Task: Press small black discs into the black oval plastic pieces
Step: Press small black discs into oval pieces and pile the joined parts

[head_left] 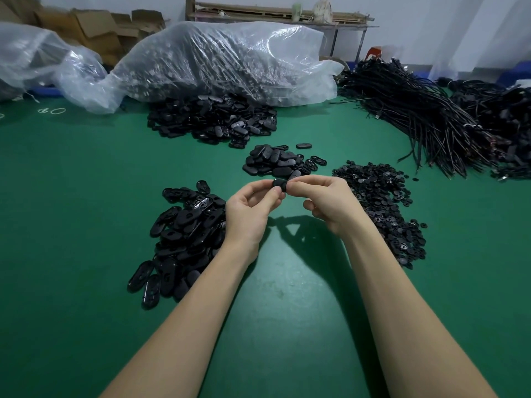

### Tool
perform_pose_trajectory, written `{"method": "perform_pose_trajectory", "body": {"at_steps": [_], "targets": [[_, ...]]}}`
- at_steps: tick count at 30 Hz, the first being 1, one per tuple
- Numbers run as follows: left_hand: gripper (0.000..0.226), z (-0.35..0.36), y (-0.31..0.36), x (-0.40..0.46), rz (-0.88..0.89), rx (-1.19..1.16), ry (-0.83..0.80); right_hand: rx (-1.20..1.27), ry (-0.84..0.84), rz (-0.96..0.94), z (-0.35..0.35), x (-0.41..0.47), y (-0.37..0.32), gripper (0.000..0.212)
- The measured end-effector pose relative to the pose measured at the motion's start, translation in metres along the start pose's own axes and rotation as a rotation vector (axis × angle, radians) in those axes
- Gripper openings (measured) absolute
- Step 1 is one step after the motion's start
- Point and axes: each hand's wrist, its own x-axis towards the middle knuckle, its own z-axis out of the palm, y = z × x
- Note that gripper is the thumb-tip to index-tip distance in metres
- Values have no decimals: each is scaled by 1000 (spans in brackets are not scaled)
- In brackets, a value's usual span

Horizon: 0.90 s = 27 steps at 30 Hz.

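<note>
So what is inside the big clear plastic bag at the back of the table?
The clear plastic bag holds a mass of dark, greyish small parts. Through the wrinkled film their exact shape cannot be told. Loose black oval pieces lie in front of it.

1. One black oval piece is held up above the middle of the green surface, pinched between the left hand and the right hand; fingers hide most of it.
2. A heap of glossy black oval pieces lies left of the hands, toward the near edge, several showing a hole.
3. A smaller heap of oval pieces sits just beyond the hands.
4. A larger pile of oval pieces lies further back, toward the far edge.
5. The small black discs spread in a long, loose heap right of the hands.
</note>
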Motion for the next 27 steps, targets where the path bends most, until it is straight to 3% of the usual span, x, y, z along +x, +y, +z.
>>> {"method": "perform_pose_trajectory", "body": {"at_steps": [11, 21, 27], "targets": [[23, -3, 0, 1, 11, 51, -42, -121, 78, -7, -1, -6, -4, 16], [15, -4, -2, 3, -42, 68, -67, -83, -85, -13, -9, -8, -10, 10], [13, -5, -3, 3, -31, 64, -72, -236, 6, -76, -5, -9, -12, 8]]}}
